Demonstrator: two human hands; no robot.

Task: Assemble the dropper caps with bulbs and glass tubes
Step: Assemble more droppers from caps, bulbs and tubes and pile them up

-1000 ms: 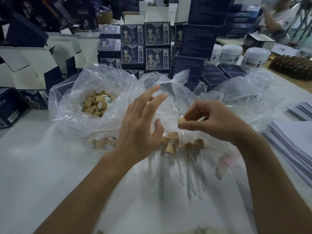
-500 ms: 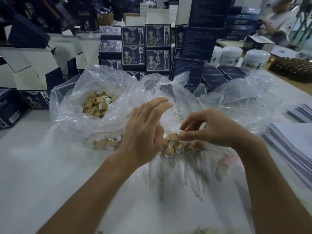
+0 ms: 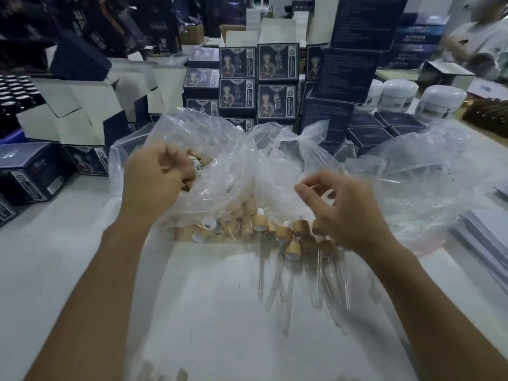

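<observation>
My left hand (image 3: 154,174) reaches into a clear plastic bag (image 3: 220,144) of wooden caps (image 3: 189,182), its blurred fingers curled round a cap. My right hand (image 3: 341,210) hovers with loosely curled fingers just above a pile of assembled droppers (image 3: 291,243), and I see nothing held in it. The droppers have wooden caps, white bulbs and glass tubes (image 3: 288,298) pointing towards me on the white table. More loose caps (image 3: 209,229) lie under the plastic to their left.
A second knotted bag (image 3: 277,166) sits between my hands, and crumpled plastic (image 3: 417,174) spreads to the right. Dark printed boxes (image 3: 277,64) and white jars (image 3: 398,94) line the back. Paper sheets (image 3: 483,237) are stacked at the right edge. A person (image 3: 478,37) stands far right.
My left hand moved from beside the dropper pile up and left into the cap bag. My right hand lowered over the pile and no longer pinches the cap it held.
</observation>
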